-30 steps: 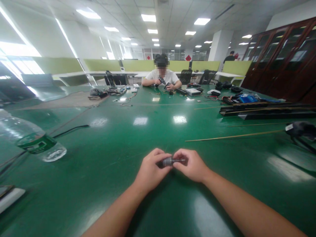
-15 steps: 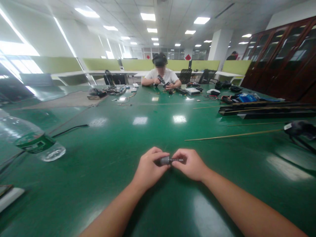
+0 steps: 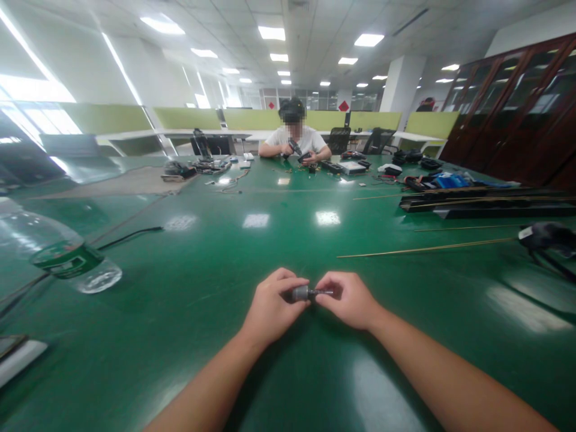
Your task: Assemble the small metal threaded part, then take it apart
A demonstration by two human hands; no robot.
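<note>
Just above the green tabletop, in the lower middle of the head view, my left hand (image 3: 274, 306) is closed around a small grey metallic cylinder (image 3: 300, 293). A thin dark metal shaft (image 3: 324, 292) points right from the cylinder's end, in line with it. The fingers of my right hand (image 3: 348, 300) pinch this shaft, their tips close to those of my left hand. Part of the cylinder is hidden in my left palm, and its exact kind cannot be made out.
A clear plastic bottle (image 3: 72, 261) lies at left near a black cable (image 3: 130, 237). Thin brass-coloured rods (image 3: 423, 246) and black metal channels (image 3: 486, 207) lie at right. Across the table (image 3: 216, 240), a person (image 3: 294, 141) holds a dark tool among scattered parts.
The view has tilted very slightly. My right hand has shifted a touch to the right along the shaft; my left hand keeps its hold.
</note>
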